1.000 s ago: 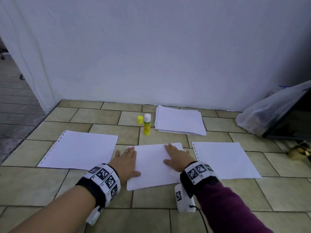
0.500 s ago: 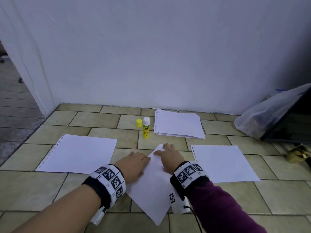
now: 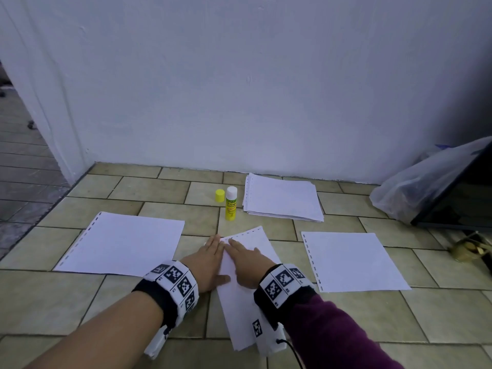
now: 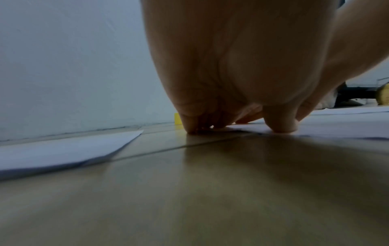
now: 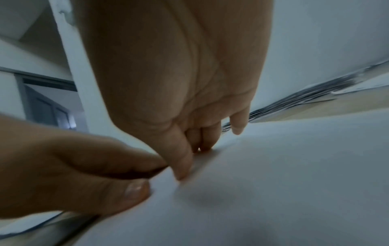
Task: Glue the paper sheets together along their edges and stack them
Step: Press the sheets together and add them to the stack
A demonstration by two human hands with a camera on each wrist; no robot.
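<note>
hands: left hand (image 3: pixel 206 262) and right hand (image 3: pixel 249 265) flat, pressing middle sheet (image 3: pixel 245 310) | sheet turned further, now lengthwise

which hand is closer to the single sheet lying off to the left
Left. The left hand lies just right of that sheet; the right hand rests farther right on the middle sheet.

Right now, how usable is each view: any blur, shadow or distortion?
Head view: sharp, dim bluish light, wide-angle bend at the edges; glue stick label legible. Left wrist view: floor smeared and shadowed under the left hand. Right wrist view: soft throughout, paper featureless.
</note>
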